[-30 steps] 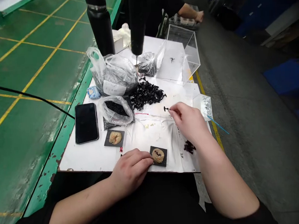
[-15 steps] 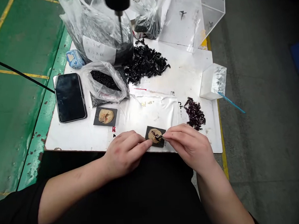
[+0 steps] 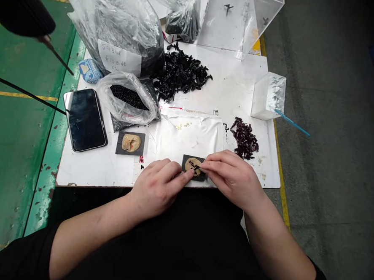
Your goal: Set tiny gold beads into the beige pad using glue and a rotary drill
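A dark square plate with a round tan putty-like pad lies at the table's front edge. My left hand is closed at the plate's left side, its fingers against the edge and its thumb tip over the pad. Above the pad's right side my right hand pinches a small black part; fingertips partly hide it. Dark reddish bits also show on the pad. A second dark plate with a similar tan pad lies further left. Small gold rings rest on the white sheet beyond my hands.
Black parts and dark red parts lie in piles. Behind are an open bag of black pieces, a large plastic bag and a phone. A screwdriver-like tool hangs upper left. A clear box stands right.
The hanging tool has swung from the top middle to the upper left. My left thumb has moved right, further over the pad, and the black part sits closer against it. The view has shifted slightly.
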The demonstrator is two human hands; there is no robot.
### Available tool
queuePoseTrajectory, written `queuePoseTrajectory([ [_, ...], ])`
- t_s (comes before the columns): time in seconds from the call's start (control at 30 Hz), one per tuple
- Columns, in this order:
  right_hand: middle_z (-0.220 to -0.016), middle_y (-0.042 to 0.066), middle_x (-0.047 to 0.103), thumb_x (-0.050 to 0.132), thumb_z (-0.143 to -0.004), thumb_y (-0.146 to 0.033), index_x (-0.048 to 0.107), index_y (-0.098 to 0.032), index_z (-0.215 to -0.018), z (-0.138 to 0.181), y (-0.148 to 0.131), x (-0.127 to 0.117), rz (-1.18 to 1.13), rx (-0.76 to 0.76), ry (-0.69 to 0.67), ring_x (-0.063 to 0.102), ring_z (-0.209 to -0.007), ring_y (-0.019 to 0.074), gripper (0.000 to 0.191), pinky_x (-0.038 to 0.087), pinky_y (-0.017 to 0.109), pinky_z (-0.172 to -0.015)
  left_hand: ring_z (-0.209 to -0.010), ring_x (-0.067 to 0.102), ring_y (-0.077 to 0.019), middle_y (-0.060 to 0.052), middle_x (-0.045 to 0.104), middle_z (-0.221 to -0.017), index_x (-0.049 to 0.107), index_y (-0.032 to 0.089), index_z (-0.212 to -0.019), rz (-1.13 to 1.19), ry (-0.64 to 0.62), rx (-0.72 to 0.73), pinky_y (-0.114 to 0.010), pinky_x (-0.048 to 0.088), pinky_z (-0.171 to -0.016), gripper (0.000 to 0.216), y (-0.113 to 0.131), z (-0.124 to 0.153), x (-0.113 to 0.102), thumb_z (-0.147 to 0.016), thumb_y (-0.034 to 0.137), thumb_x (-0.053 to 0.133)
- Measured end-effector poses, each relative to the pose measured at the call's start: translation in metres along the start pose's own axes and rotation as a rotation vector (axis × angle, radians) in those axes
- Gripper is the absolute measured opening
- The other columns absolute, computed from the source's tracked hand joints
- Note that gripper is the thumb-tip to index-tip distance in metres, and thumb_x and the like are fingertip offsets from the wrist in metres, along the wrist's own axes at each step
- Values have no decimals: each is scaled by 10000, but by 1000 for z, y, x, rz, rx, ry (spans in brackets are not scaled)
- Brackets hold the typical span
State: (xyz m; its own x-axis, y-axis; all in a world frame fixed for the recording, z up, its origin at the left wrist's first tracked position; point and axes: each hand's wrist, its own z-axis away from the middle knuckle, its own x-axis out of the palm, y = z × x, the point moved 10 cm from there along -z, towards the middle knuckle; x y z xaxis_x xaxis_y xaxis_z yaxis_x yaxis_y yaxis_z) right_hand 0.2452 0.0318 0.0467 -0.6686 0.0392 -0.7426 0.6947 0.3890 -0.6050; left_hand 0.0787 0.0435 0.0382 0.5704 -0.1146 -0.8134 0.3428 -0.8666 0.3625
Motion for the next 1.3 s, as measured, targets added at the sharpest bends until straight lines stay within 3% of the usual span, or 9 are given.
queuePoseTrajectory([
  [0.57, -1137, 62, 806, 752, -1042, -133, 796, -258, -1220, -4, 0, -1, 51, -27, -94, 728, -1013, 218, 221, 616, 409, -890, -850, 624, -217, -77, 704, -1040, 665, 153, -1420, -6, -33, -1, -382, 557, -736, 332, 2, -4, 0, -1146, 182, 481],
  [0.73, -1145, 48, 817, 731, -1085, -256, 819, -245, -1188, -31, 10, -5, 63, 42, -181, 771, -1063, 194, 136, 634, 360, -958, -846, 626, -228, -84, 706, -1034, 665, 153, -1410, -41, -39, 13, -384, 545, -717, 336, 2, -3, 2, -1147, 202, 461],
  [0.87, -1145, 56, 838, 702, -1090, -284, 846, -234, -1159, -67, 27, -7, 281, 112, -133, 786, -1083, 236, 167, 620, 392, -984, -852, 623, -226, -88, 711, -1043, 674, 161, -1395, -66, -25, 25, -381, 533, -719, 338, 3, -1, 2, -1146, 205, 450],
  [1.03, -1177, 64, 835, 675, -1080, -250, 872, -236, -1130, -104, 41, 5, 498, 177, -172, 760, -1089, 266, 204, 571, 406, -930, -861, 619, -226, -96, 717, -1076, 682, 135, -1387, -60, -26, 38, -383, 512, -725, 332, 4, 1, 2, -1130, 182, 477],
  [1.3, -1149, 70, 836, 662, -1081, -239, 875, -232, -1041, -121, 40, 20, 651, 120, -311, 733, -1021, 263, 217, 492, 412, -863, -889, 619, -216, -85, 724, -1124, 697, 150, -1388, -36, -45, 15, -379, 512, -754, 297, 2, 2, 3, -1115, 203, 591],
])
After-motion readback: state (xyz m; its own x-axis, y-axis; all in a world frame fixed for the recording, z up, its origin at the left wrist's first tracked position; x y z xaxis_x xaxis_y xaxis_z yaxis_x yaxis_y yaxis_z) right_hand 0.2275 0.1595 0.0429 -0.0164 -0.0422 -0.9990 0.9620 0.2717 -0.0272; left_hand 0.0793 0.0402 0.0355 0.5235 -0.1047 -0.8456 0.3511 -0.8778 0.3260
